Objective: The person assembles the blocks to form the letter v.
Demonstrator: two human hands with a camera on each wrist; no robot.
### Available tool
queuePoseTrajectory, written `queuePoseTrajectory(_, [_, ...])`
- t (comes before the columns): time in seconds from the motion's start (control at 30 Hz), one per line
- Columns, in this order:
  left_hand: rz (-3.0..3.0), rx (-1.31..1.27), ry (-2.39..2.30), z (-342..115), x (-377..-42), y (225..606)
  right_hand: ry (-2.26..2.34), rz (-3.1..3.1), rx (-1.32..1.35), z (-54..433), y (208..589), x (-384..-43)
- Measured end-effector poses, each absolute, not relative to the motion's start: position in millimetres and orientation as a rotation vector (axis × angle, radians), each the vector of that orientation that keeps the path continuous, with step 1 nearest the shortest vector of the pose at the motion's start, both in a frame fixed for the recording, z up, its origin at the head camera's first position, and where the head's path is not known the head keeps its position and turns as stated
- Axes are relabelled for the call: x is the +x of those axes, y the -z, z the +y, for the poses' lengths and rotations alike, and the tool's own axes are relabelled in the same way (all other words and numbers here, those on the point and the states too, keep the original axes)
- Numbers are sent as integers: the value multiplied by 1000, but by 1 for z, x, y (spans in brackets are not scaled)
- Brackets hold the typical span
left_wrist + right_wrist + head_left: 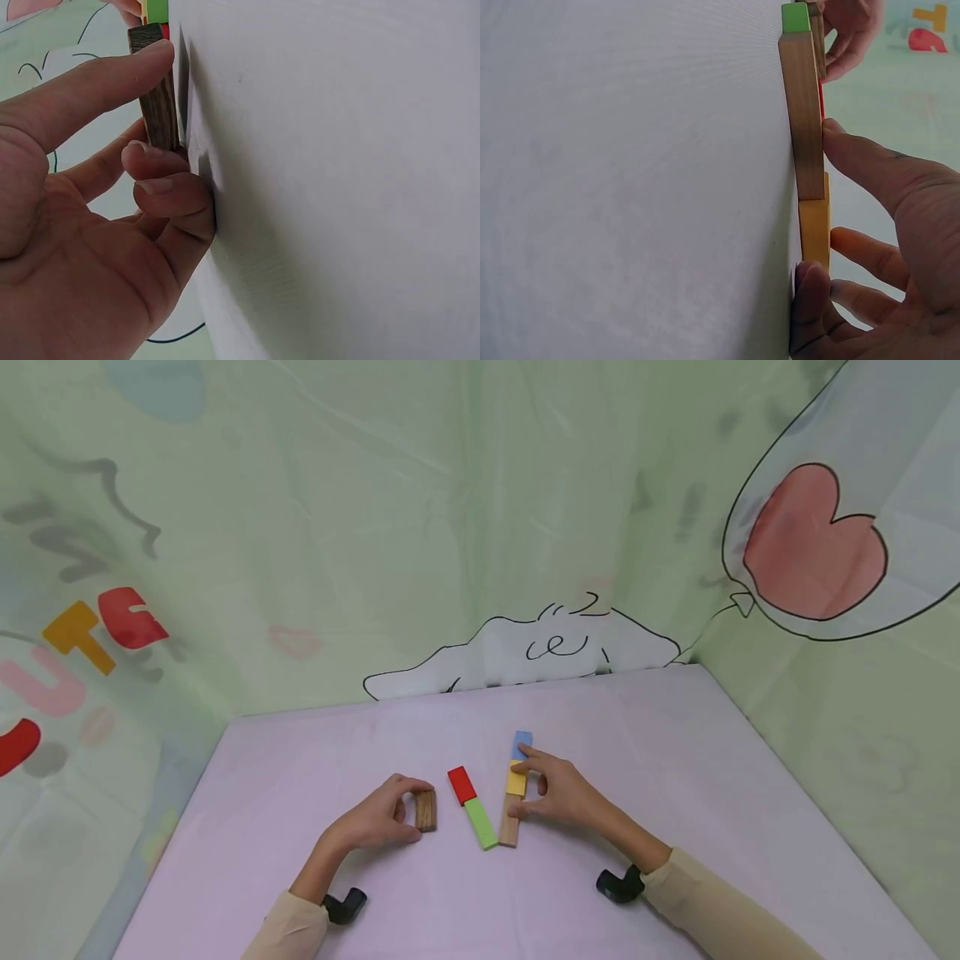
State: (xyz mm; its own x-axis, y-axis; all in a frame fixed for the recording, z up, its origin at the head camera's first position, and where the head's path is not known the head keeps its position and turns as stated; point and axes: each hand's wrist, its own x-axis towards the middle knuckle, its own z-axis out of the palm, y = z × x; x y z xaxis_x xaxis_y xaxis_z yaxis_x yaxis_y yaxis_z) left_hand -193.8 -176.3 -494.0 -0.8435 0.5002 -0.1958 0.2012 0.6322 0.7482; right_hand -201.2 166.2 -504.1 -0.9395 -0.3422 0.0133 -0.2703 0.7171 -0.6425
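My left hand (380,817) pinches a dark brown wooden block (426,811) by its two ends, thumb at the near end and a finger at the far one. In the left wrist view this block (160,112) stands close to the tabletop. My right hand (564,789) rests on a row of blocks: its thumb touches the light wooden block (509,828), while fingertips lie on the yellow block (517,783) and blue block (522,738). Between the hands, a red block (462,786) and a green block (482,825) form a slanted row. Both rows meet near their front ends in a V.
A pale tablecloth covers the table (420,910). Behind and beside it hang light green printed sheets (360,527) with a balloon drawing and letters. Each wrist carries a black device, one at the left (346,907) and one at the right (620,887).
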Motion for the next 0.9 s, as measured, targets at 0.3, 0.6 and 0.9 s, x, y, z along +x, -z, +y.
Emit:
queuePoseTrajectory(0.3, [2523,476,-1108,-173,-200,497,1026,2815,-484,165,504,-201])
queuePoseTrajectory(0.6, [2601,288,-1213,-165,-206,499,1020,2814,-471,165,505,-200])
queuePoseTrajectory(0.9, [2632,222,-1256,-162,-212,500,1016,2817,-503,167,507,-201])
